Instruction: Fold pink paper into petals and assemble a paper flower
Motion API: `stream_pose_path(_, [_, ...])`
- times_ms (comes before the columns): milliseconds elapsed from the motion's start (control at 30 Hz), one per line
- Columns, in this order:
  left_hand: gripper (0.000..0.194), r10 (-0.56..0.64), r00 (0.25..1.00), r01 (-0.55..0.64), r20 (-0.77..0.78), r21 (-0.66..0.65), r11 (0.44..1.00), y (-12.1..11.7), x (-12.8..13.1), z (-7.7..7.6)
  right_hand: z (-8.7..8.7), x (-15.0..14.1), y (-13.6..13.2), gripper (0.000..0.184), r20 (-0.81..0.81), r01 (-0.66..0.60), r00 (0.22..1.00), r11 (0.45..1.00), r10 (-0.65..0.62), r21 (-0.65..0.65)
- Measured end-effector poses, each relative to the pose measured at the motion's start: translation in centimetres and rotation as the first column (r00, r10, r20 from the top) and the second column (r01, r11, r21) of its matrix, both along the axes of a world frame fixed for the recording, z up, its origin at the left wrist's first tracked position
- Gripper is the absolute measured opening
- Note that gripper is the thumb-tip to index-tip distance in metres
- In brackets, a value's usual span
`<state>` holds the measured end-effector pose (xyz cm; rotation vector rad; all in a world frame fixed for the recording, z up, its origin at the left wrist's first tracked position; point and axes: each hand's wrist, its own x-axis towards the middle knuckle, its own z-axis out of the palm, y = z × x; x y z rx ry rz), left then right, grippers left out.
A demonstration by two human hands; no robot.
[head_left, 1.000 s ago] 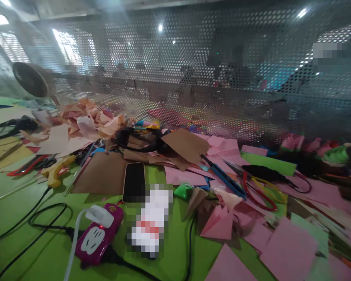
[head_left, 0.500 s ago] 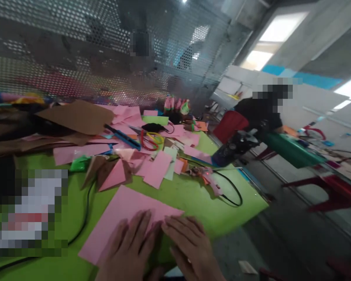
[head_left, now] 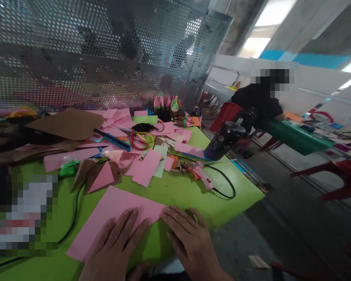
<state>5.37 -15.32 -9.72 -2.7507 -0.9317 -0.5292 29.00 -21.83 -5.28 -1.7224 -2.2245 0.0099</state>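
A pink sheet of paper lies aslant on the green tabletop, its near edge under my hands. My left hand rests flat on the sheet with fingers spread. At the sheet's right corner, my right hand has its fingers stretched out and side by side, the tips touching the paper edge. Beyond the sheet are a pink glue gun with a black cord, a folded pink paper piece and a loose pink strip.
Red-and-yellow-handled scissors, a blue cutter knife and brown paper lie farther back. A dark tumbler stands at the right edge. Behind is a perforated metal panel; a person sits at another table.
My left hand has slid slightly left, leaving a wider gap between the hands. My right hand stays at the paper's corner. The camera view has shifted a little.
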Motion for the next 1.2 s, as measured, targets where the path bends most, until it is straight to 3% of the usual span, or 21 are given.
stream_pose_path(133, [0.069,-0.017,0.998,0.017,-0.061,0.013,1.0,0.3,-0.8,0.9,0.1,0.4,0.2,0.052,0.025,-0.023,0.999,1.0,0.023,-0.014])
stream_pose_path(300, [0.067,0.039,0.996,-0.039,-0.076,-0.001,0.999,0.2,-4.2,1.0,-0.4,0.6,0.5,0.052,-0.001,-0.041,0.999,0.999,0.041,0.031])
stream_pose_path(433, [0.061,0.14,0.989,-0.133,0.04,-0.144,0.981,-0.1,-5.6,0.8,-0.9,0.7,0.7,0.049,-0.099,-0.032,0.994,0.998,0.038,0.063])
stream_pose_path(533, [0.052,0.408,0.906,-0.352,0.112,-0.337,0.873,-0.1,-4.2,1.8,-0.9,0.8,1.0,0.049,-0.222,0.044,0.975,0.997,-0.028,0.065])
stream_pose_path(667, [0.057,0.555,0.827,-0.434,0.089,-0.525,0.732,0.7,-1.2,3.6,-0.4,0.8,1.9,0.046,-0.362,0.106,0.927,0.994,-0.094,0.013])
stream_pose_path(800, [0.06,0.563,0.821,-0.394,0.095,-0.619,0.68,1.4,0.0,3.5,0.4,0.9,2.9,0.045,-0.438,0.129,0.886,0.988,-0.152,-0.083])
stream_pose_path(1000, [0.054,0.574,0.798,-0.291,0.184,-0.717,0.634,1.0,-0.9,2.0,1.2,1.2,4.0,0.047,-0.462,0.119,0.866,0.977,-0.19,-0.179])
stream_pose_path(1100, [0.05,0.573,0.793,-0.277,0.205,-0.716,0.641,0.7,-1.3,1.9,1.4,1.4,4.5,0.039,-0.446,0.106,0.876,0.976,-0.181,-0.188])
stream_pose_path(1200, [0.048,0.545,0.808,-0.274,0.223,-0.678,0.682,0.7,-1.7,2.1,1.5,1.5,4.9,0.03,-0.436,0.106,0.883,0.978,-0.176,-0.18])
